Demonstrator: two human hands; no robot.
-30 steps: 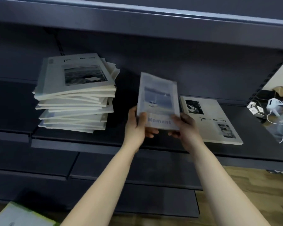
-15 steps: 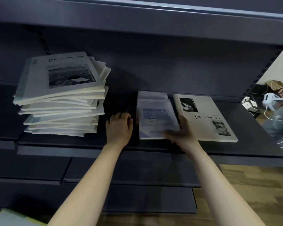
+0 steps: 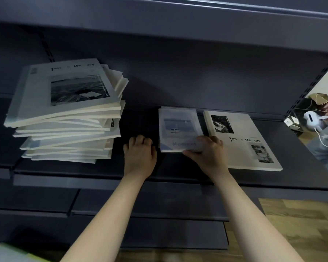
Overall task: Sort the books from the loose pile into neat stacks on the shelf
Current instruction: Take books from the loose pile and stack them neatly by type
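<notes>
Grey shelf [image 3: 178, 168], right hand [image 3: 209, 155] gripping near edge of Moment book [image 3: 178, 127], left hand [image 3: 139, 157] loosely curled, holding nothing

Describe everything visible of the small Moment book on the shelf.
The Moment book is a small pale paperback with a blue-toned photo above its bluish title. It lies flat, apparently atop a similar book, on the dark shelf, beside a larger white book. The right hand pinches its near right corner.
</notes>
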